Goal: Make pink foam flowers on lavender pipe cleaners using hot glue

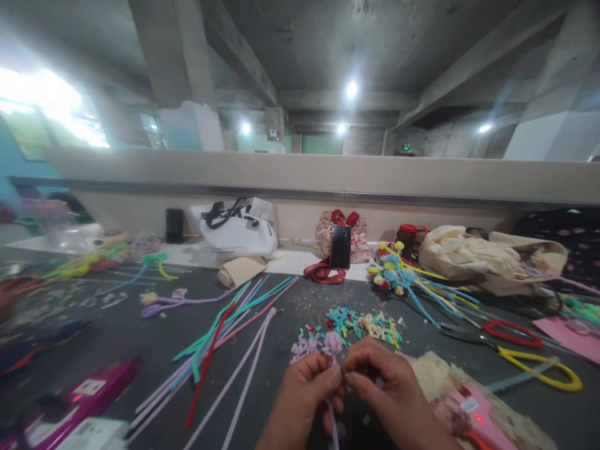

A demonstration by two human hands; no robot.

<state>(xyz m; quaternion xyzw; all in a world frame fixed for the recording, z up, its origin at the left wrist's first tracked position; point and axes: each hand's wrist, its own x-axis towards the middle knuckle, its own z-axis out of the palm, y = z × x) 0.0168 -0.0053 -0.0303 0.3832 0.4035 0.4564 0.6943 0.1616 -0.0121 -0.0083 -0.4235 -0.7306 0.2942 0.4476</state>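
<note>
A lilac pipe cleaner flower (332, 342) stands upright at the lower middle, its stem running down through the fingers of my left hand (305, 389). That hand is closed, pinching the stem just below the flower head. Right beside it, my right hand (387, 382) is closed too, thumb and forefinger together near the stem; whatever they pinch is too small to make out. Behind the hands lie cut lilac pieces (307, 345) and a pile of short teal, red and cream pieces (360, 322).
Long pipe cleaners (220, 340) lie on the dark table (276, 406) to the left. Scissors (492, 344) with red and yellow handles and a pink device (475, 415) with a red light are right. A finished bunch (389, 269), phone (340, 247) and white bag (239, 231) stand behind.
</note>
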